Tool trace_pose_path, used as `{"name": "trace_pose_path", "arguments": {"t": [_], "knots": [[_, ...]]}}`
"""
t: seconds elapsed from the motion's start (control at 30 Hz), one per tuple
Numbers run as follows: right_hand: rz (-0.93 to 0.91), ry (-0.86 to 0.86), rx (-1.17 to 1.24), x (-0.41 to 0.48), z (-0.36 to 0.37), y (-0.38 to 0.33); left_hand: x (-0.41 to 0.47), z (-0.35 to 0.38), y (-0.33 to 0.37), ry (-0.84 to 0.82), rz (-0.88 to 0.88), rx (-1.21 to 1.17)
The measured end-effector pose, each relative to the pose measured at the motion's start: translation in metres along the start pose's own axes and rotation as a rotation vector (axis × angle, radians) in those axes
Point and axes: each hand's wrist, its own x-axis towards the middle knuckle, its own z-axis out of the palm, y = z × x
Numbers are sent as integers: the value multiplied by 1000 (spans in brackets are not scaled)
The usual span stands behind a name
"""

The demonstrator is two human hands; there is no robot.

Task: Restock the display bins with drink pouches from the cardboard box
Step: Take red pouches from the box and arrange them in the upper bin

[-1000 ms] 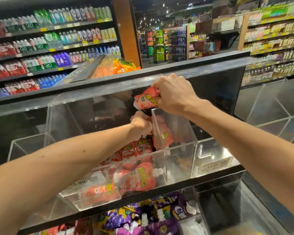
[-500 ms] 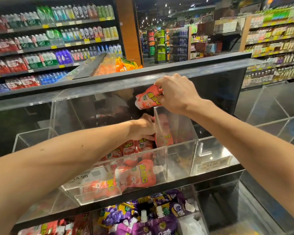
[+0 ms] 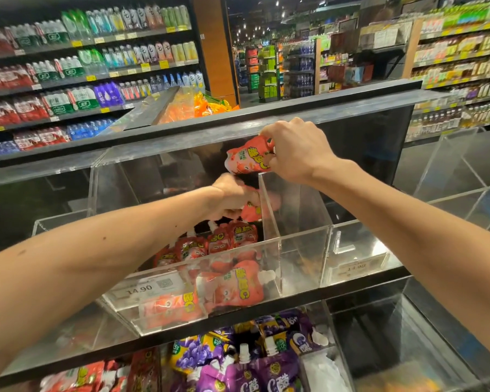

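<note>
My right hand (image 3: 297,149) grips a red drink pouch (image 3: 248,159) with yellow lettering, held above the back of a clear acrylic bin (image 3: 303,244). My left hand (image 3: 232,198) reaches inside that bin and is closed on another red pouch (image 3: 251,210), pressed near the clear divider. Several red pouches (image 3: 218,247) lie stacked in the bin, some against its front wall (image 3: 232,290). The cardboard box is not in view.
An empty clear compartment (image 3: 357,250) with a price label sits right of the divider. Below, a lower bin holds purple pouches (image 3: 266,369) and red ones (image 3: 82,377). Bottle shelves (image 3: 82,66) fill the background; orange pouches (image 3: 207,104) sit atop the display.
My left hand has pushed slightly deeper and up in the bin with its pouch. My right hand holds its pouch in almost the same spot.
</note>
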Motion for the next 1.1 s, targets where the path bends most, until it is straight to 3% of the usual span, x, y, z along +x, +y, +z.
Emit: {"name": "trace_pose_path", "arguments": {"t": [0.13,0.3,0.43,0.6,0.7,0.77,0.87,0.97,1.1], "knots": [[3,10,12,0,0,1,10,-8,-12,249,154,161],[-7,12,14,2,1,3,13,4,-21,465,375,112],[-19,6,32,5,2,4,6,6,-27,384,450,-131],[-9,14,36,4,2,6,2,1,-9,218,418,-368],[9,2,4,5,1,5,1,-14,-4,95,288,-222],[5,-16,-29,6,1,3,-3,-24,-2,134,247,-127],[-57,-92,-111,8,-9,-1,-19,-34,7,267,407,31],[-153,-185,-203,9,-21,-8,-41,-36,16,188,567,171],[-238,-295,-210,16,-24,-18,-47,-25,9,134,587,259]]}}
